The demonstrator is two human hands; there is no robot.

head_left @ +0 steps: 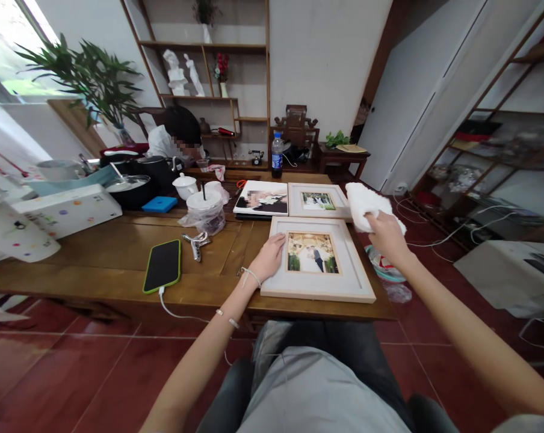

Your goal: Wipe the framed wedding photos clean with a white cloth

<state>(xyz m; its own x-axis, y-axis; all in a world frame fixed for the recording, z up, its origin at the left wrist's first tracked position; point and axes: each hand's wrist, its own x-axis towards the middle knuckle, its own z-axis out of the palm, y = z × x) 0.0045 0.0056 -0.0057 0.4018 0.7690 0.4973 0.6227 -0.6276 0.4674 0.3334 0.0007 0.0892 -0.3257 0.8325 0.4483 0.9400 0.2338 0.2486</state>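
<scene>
A light wooden picture frame (362,291) with a wedding photo lies flat at the table's front edge. My left hand (271,257) rests on its left edge, fingers stretched out over the rim; the thumb cannot be made out clearly. Bunched in my right hand (386,236) is a white cloth (366,203), raised beyond the frame's right side. Just behind, a second picture frame (294,204) with a smaller photo lies beside a photo album (263,206) with a picture on its cover.
A charging phone (162,266), a metal tool (197,243), a bagged drink cup (205,207) and a blue box (159,204) are on the table's left. A bottle (276,157) stands at the back. Across the table is another person (182,129). A bin (384,267) stands right.
</scene>
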